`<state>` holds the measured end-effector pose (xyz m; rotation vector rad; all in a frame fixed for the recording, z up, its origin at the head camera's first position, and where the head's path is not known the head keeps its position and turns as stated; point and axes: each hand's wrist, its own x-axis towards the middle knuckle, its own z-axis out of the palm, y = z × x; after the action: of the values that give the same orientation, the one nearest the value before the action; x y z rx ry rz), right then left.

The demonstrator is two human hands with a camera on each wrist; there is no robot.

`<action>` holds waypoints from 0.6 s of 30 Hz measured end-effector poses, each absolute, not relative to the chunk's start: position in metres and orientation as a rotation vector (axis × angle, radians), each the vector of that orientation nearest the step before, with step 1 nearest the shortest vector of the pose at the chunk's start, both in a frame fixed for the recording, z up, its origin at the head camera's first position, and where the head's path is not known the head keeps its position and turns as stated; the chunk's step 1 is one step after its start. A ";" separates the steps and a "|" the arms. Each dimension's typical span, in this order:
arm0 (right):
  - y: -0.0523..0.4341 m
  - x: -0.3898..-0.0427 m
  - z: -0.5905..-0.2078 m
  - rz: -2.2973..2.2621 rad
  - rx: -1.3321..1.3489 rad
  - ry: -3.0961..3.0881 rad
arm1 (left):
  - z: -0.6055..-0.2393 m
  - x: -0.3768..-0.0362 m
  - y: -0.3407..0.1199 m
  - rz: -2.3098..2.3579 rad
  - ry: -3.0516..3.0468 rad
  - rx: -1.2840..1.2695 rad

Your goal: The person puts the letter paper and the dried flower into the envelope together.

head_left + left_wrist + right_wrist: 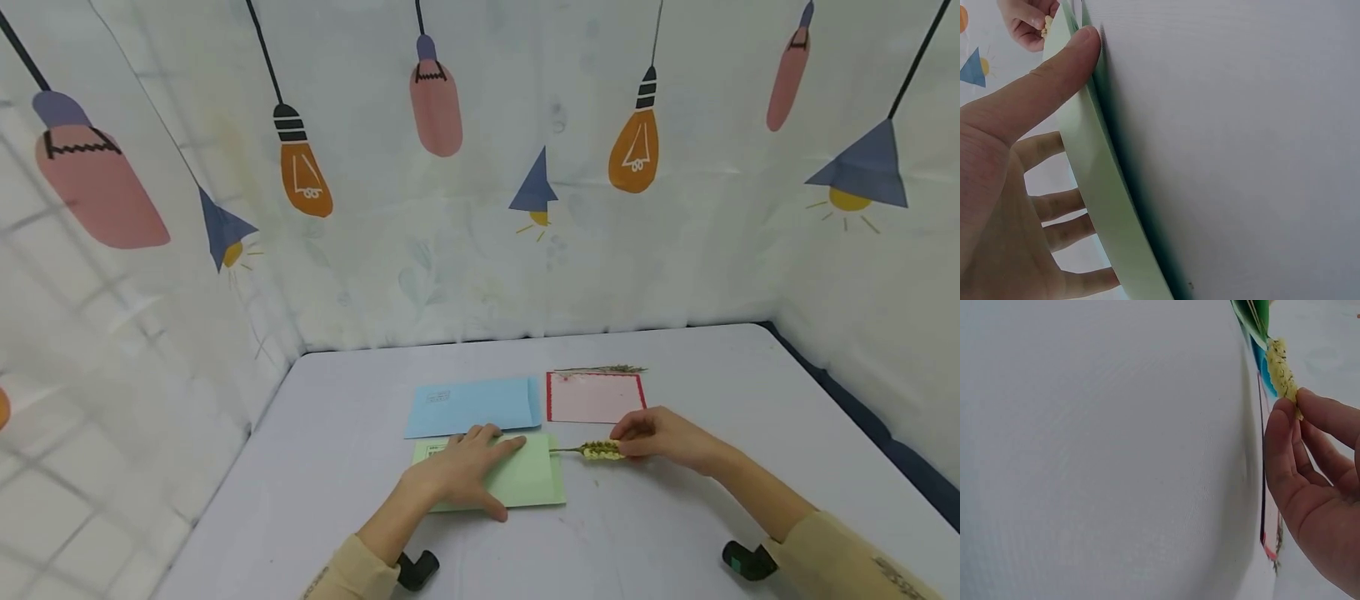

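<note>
A light green envelope [525,479] lies near the middle of the table, with my left hand [468,471] spread across it. The left fingers are extended over its face, and the thumb [1063,69] reaches its near long edge. My right hand [667,437] pinches the tip of a dried flower sprig [600,450] between thumb and fingertips. Its pale yellow head [1282,369] points at the envelope's right end. The thin stem runs into the gaping mouth of the green envelope [1254,322], where its far end is hidden.
Behind the green envelope lies a blue envelope [472,404]. A pink card with a red border [596,398] is to its right, and a thin dried sprig [618,368] lies along the card's top edge. A patterned curtain [487,275] stands behind the table.
</note>
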<state>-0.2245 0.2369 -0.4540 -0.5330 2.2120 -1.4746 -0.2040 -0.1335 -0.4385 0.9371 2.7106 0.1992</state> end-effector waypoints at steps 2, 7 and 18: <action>0.233 -0.225 -0.454 -1.462 -0.535 2.219 | -0.438 -0.204 -0.133 0.196 2.711 0.936; 0.222 -0.227 -0.453 -1.424 -0.555 2.237 | -0.437 -0.204 -0.133 0.196 2.705 0.940; 0.204 -0.226 -0.456 -1.420 -0.593 2.234 | -0.439 -0.205 -0.131 0.192 2.716 0.946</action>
<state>-0.2256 0.2040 -0.4561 -0.5934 2.2343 -1.4198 -0.2046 -0.1308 -0.4386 0.9461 2.7164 0.1923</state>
